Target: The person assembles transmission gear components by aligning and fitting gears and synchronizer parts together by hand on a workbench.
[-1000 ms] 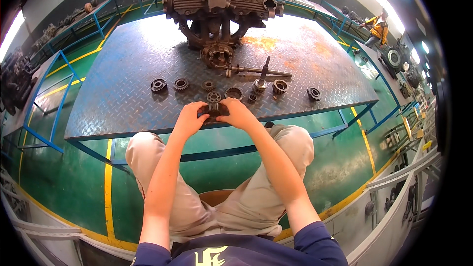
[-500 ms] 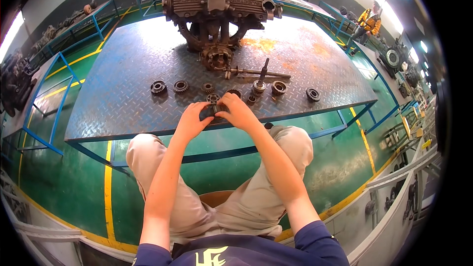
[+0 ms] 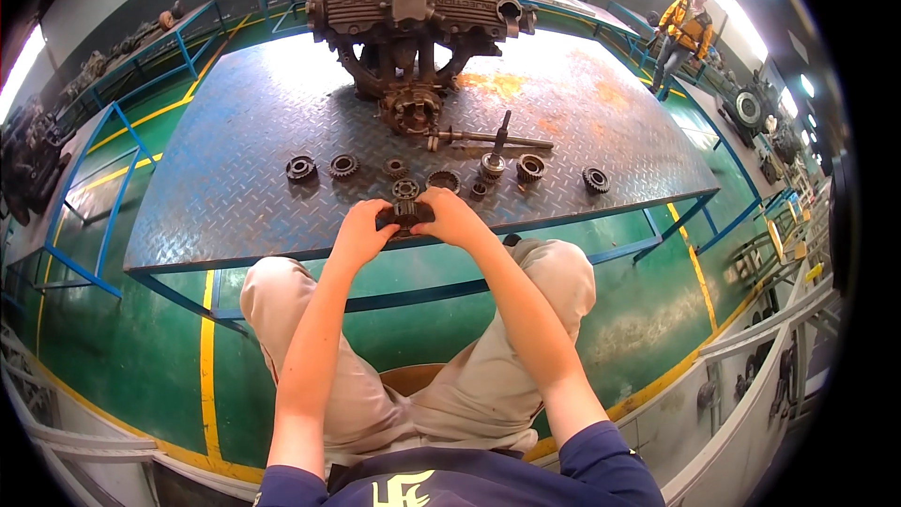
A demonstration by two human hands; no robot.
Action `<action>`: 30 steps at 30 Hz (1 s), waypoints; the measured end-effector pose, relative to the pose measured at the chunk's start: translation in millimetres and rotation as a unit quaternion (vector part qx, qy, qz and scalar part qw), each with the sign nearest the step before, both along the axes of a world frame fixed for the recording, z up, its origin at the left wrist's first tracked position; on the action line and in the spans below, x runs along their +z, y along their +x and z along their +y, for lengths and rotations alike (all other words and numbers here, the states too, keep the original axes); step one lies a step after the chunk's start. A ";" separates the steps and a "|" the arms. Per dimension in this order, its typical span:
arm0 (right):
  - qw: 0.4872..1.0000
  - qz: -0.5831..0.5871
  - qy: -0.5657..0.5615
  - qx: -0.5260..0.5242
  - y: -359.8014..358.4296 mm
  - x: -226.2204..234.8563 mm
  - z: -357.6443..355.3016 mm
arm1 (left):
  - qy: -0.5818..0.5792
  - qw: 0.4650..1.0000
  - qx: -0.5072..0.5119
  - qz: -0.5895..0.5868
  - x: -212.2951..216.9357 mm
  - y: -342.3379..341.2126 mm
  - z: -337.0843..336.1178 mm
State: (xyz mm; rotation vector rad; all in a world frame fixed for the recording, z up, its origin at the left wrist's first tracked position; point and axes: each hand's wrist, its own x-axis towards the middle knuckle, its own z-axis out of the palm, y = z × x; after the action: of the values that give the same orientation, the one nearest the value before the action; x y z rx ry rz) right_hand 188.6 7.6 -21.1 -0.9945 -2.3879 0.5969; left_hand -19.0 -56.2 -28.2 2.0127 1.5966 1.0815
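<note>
Both my hands grip a dark, toothed gear part at the near edge of the metal table. The fingers of my left hand close on its left side; my right hand pinches its right side. Just beyond it lies a small round bearing-like part, with a dark gear ring beside my right fingertips. More gears sit in a loose row to the left. On the right are a gear with an upright shaft, a wide gear and a dark gear.
A large engine assembly stands at the table's far side. A long metal shaft lies in front of it. Blue-framed benches with machine parts flank the table. A person in a yellow and black jacket is at the far right.
My hands have turned the gear part slightly, and my right hand has dropped a little, uncovering more of the gear ring. The person at the far right has moved left and closer.
</note>
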 end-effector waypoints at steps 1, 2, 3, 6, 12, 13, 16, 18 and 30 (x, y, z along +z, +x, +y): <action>1.000 0.001 0.000 0.000 -0.6 2.1 -0.6 | 0.000 1.000 0.000 0.001 -0.5 -1.0 0.5; 1.000 0.006 0.002 -0.001 -1.2 4.4 -1.4 | -0.004 1.000 0.000 0.010 -1.0 -2.1 1.1; 1.000 0.010 0.005 -0.003 -0.7 7.5 -2.4 | -0.007 1.000 -0.002 0.018 1.3 -1.0 0.9; 0.996 0.083 0.004 0.008 0.4 14.9 -0.3 | -0.002 0.999 -0.002 0.036 7.9 2.8 -5.7; 0.993 0.069 0.091 0.027 -1.9 18.1 -7.4 | 0.071 0.997 -0.024 -0.033 8.3 3.2 -3.0; 0.993 0.068 0.092 0.025 -2.8 16.7 -8.6 | 0.072 0.997 -0.025 -0.035 8.3 3.4 -2.7; 0.994 0.070 0.083 0.033 -5.3 13.1 -10.9 | 0.036 0.998 -0.048 -0.009 9.3 4.7 -1.1; 0.993 0.084 0.070 0.040 -5.3 13.3 -10.7 | 0.018 0.999 -0.042 0.009 8.0 2.6 -1.2; 0.997 0.061 0.016 0.035 -1.5 -5.5 5.4 | -0.013 1.000 0.013 -0.009 2.2 -6.1 1.6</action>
State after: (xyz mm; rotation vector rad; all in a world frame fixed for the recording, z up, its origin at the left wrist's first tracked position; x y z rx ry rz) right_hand 187.1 13.1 -26.6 -0.8386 -2.3259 0.6237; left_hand -25.1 -54.6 -26.0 1.9649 1.6243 1.0790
